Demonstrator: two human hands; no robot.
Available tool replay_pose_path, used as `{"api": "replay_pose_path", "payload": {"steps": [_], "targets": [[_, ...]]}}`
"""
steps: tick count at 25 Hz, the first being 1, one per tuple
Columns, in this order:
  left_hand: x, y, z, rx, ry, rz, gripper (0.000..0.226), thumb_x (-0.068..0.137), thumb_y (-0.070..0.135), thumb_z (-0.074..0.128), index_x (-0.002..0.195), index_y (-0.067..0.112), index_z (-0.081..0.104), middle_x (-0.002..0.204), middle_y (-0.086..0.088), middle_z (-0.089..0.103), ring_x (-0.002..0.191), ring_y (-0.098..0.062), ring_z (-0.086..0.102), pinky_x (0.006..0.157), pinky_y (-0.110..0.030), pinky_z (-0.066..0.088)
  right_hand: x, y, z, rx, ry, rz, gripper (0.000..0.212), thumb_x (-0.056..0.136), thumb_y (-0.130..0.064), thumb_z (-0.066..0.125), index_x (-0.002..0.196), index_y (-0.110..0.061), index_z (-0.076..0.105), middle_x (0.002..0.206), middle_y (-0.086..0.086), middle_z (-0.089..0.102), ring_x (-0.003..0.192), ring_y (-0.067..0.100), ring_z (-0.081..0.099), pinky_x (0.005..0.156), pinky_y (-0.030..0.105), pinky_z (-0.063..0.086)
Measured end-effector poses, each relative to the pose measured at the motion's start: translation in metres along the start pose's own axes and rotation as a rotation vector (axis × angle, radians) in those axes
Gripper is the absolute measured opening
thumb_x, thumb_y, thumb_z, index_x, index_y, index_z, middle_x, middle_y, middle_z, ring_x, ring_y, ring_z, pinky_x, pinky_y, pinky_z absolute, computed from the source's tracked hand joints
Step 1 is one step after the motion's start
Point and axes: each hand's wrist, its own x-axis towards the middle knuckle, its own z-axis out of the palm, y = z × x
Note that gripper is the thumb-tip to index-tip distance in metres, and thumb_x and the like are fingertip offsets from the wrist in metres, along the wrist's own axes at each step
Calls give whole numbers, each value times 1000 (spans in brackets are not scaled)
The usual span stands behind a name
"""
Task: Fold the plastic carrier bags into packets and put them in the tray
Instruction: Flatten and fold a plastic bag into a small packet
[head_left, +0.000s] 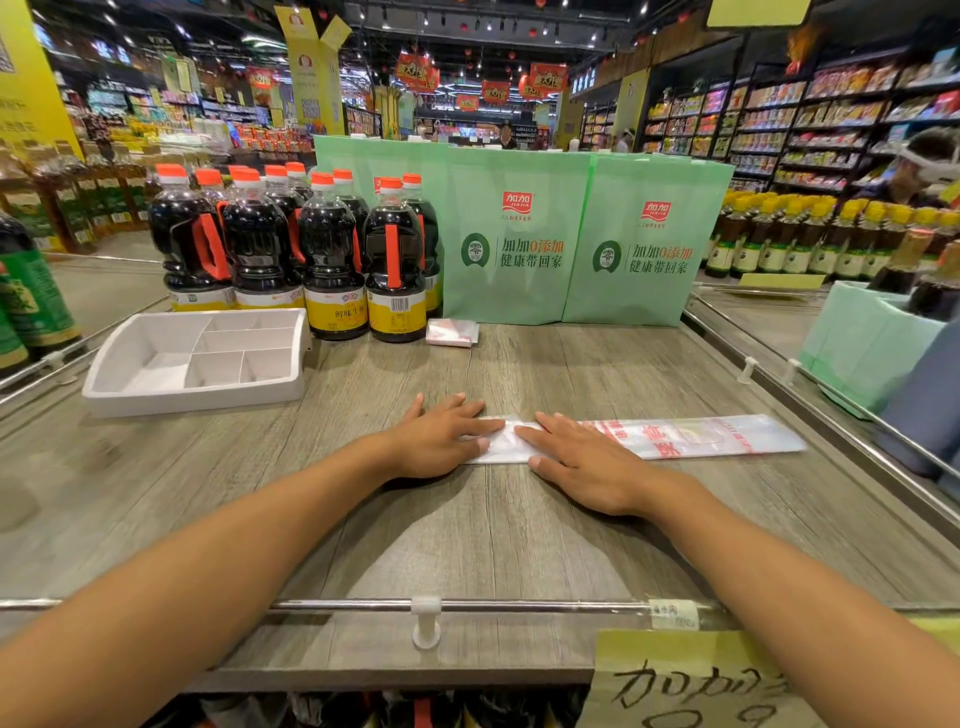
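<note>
Both forearms reach in over the wooden shelf top (467, 530). The left hand (441, 441) and right hand (582, 465) lie flat, fingers straight, fingertips nearly meeting, pressing on a carrier bag (701, 436) folded into a long strip that runs rightward. Farther left sits the white divided tray (197, 400). Beyond, beside the dark sauce bottles (332, 260), lies a small packet (451, 332), possibly a folded bag.
</note>
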Motion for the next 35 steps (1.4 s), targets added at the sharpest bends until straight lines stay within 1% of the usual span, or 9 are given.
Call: {"api": "replay_pose_path", "payload": {"steps": [7, 14, 18, 20, 22, 24, 26, 29, 35], "targets": [[-12, -2, 1, 174, -104, -53, 65, 107, 56, 11, 161, 29, -12, 167, 9, -22, 153, -11, -22, 121, -52, -21, 0, 2, 0, -50, -38, 1, 61, 105, -60, 24, 161, -42, 8, 171, -10, -5, 156, 10, -9, 128, 42, 0], [-7, -3, -5, 241, -196, -87, 70, 104, 62, 8, 159, 28, -21, 163, 10, -31, 151, -11, -28, 118, -55, -25, 4, 3, -2, -53, -80, 0, 61, 105, -61, 22, 161, -44, 5, 170, -10, -8, 156, 11, -12, 127, 41, -4], [-16, -10, -4, 188, -123, 16, 69, 105, 61, 21, 163, 32, -4, 168, 13, -19, 152, -13, -25, 121, -53, -20, 2, 10, -10, 55, -123, -21, 55, 107, -56, 24, 160, -45, 14, 170, -15, -3, 155, 8, -10, 126, 38, -6], [-22, -13, -8, 177, -48, 128, 66, 104, 59, 34, 162, 31, 19, 170, 10, 1, 157, -15, -6, 126, -49, -4, 2, 13, -17, 211, -99, -34, 48, 109, -50, 30, 157, -45, 28, 168, -19, 8, 155, 4, -3, 126, 37, -4], [-27, -13, -12, 164, -27, 195, 62, 105, 52, 42, 160, 25, 31, 167, 6, 18, 153, -18, 18, 125, -40, 17, 3, 18, -20, 302, -19, -16, 50, 108, -47, 38, 158, -42, 29, 168, -17, 11, 155, 5, 0, 126, 37, -1], [-33, -13, -10, 115, -32, 206, 59, 106, 46, 43, 160, 23, 30, 167, 7, 21, 149, -15, 26, 121, -31, 23, 5, 31, -22, 284, 56, 119, 64, 104, -59, 38, 161, -36, 21, 169, -10, 8, 157, 13, 0, 126, 40, 2], [-38, -16, -5, 83, 5, 221, 58, 107, 44, 43, 160, 24, 30, 167, 8, 22, 151, -12, 25, 121, -25, 19, 1, 50, -23, 74, 88, 361, 78, 98, -71, 28, 162, -27, 18, 171, 5, 7, 157, 26, 4, 126, 44, 7], [-43, -14, -4, 41, 51, 244, 54, 106, 45, 46, 156, 29, 38, 164, 12, 29, 149, -6, 26, 121, -21, 17, -13, 69, -23, 3, 20, 589, 81, 102, -68, 24, 164, -18, 10, 170, 16, 0, 157, 34, 1, 125, 47, 5], [-58, 4, -7, 42, 36, 436, 52, 92, 32, 60, 143, 41, 54, 143, 21, 44, 132, 2, 36, 111, -28, 32, 18, 81, -31, 46, -64, 308, 88, 96, -74, 37, 164, -25, 8, 171, 3, -3, 158, 24, -1, 127, 49, 4]]}}
